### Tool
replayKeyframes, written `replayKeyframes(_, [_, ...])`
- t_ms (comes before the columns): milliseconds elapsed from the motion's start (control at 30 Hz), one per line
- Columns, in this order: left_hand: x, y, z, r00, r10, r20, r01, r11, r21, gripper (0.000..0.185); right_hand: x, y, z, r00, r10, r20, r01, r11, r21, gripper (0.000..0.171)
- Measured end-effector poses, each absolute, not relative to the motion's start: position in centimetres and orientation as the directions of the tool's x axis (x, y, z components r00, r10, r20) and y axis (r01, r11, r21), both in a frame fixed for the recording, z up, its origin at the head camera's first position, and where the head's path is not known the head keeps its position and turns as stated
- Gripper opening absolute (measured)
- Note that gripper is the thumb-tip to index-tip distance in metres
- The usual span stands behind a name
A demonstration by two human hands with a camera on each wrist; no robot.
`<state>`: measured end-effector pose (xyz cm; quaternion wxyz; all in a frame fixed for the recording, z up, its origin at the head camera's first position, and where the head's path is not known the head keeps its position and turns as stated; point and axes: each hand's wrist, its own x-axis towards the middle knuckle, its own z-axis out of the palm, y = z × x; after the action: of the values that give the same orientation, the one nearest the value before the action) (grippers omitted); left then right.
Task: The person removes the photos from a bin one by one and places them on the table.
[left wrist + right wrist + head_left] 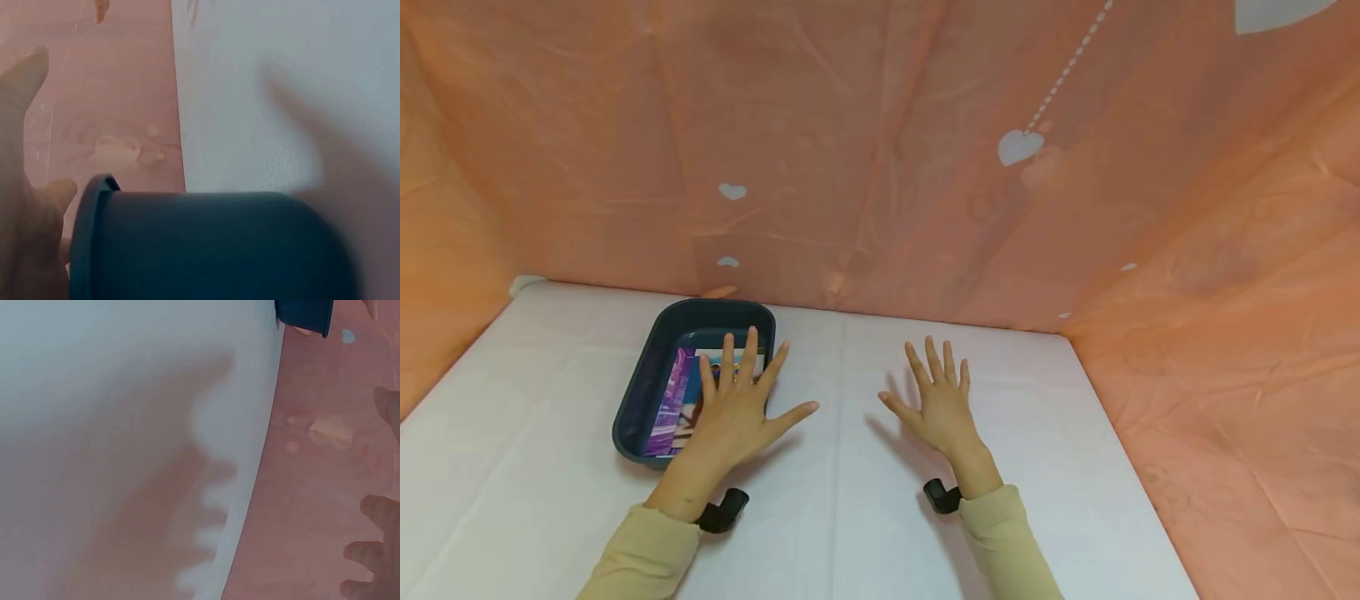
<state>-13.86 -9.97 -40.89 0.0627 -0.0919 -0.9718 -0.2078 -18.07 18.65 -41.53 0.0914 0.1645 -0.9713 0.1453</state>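
Note:
Both hands hover flat over a white table (pixel 865 517), fingers spread and straight, holding nothing. My left hand (pixel 741 400) is above the right side of a dark blue plastic tray (pixel 647 375), partly covering it. Inside the tray lies a colourful printed booklet or card (pixel 673 400), purple and blue. My right hand (pixel 936 396) is over bare table, to the right of the tray. In the left wrist view the tray's wall (pixel 212 247) fills the lower frame beside blurred fingers (pixel 25 206). The right wrist view shows fingertips (pixel 375 550) and the hand's shadow on the table.
Orange-pink sheeting (pixel 880 150) with white hearts walls in the table at the back and on both sides. Black wrist camera mounts (pixel 722 510) show at both cuffs of the pale yellow sleeves. The tray's corner (pixel 303 315) shows in the right wrist view.

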Motion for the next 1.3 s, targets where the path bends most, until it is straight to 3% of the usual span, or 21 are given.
replayKeyframes(333, [-13.6,-11.3,-41.1,-0.974,0.126,0.189,0.201,0.869,0.453,0.08,-18.2,16.8,-41.5,-0.884,-0.387,0.262,-0.459,0.823,-0.335,0.077])
replayKeyframes(600, [-13.3,-13.2,-40.6,-0.931,0.044,0.361,0.214,0.869,0.447,0.066,-18.2,15.2,-41.4,-0.837,-0.452,0.307,-0.539,0.775,-0.33,0.077])
replayKeyframes(800, [-12.6,-16.0,-40.7,-0.905,-0.003,0.425,0.214,0.861,0.461,0.061,-18.2,14.1,-41.3,-0.816,-0.493,0.3,-0.574,0.753,-0.323,0.075])
replayKeyframes(1300, [-12.1,-21.3,-41.6,-0.953,-0.021,0.303,0.136,0.862,0.488,0.077,-18.9,9.6,-40.5,-0.747,-0.597,0.292,-0.662,0.705,-0.253,0.073])
